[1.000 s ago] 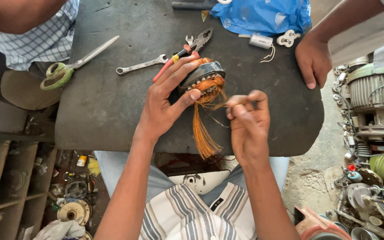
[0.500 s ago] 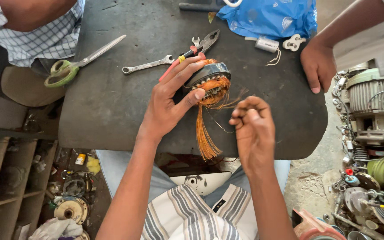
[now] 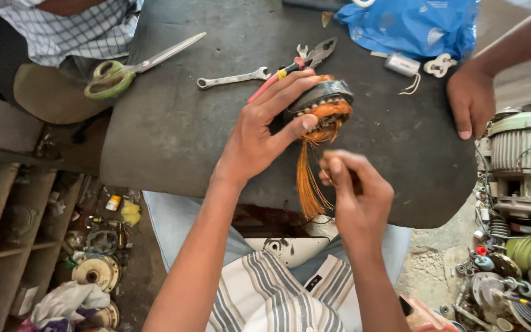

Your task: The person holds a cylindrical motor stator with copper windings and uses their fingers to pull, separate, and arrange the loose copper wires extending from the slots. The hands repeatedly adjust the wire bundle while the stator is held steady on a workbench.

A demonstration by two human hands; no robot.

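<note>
My left hand [image 3: 264, 132] grips a round motor stator [image 3: 322, 104] with orange copper windings, pressing it on its side against the dark round table [image 3: 173, 129]. A bundle of loose copper wire [image 3: 307, 184] hangs from the stator toward me. My right hand [image 3: 354, 197] is just below the stator, fingers pinched together on thin strands of that wire.
Green-handled scissors [image 3: 124, 69], a steel spanner [image 3: 232, 79] and red-handled pliers [image 3: 296, 63] lie on the table's far side. A blue plastic bag [image 3: 413, 24] and another person's hand [image 3: 469, 101] rest at the far right. Motor parts [image 3: 517, 184] pile up on the right.
My right hand has drawn back toward me and slightly lower, pulling wire away from the stator. The left hand keeps its grip on the stator.
</note>
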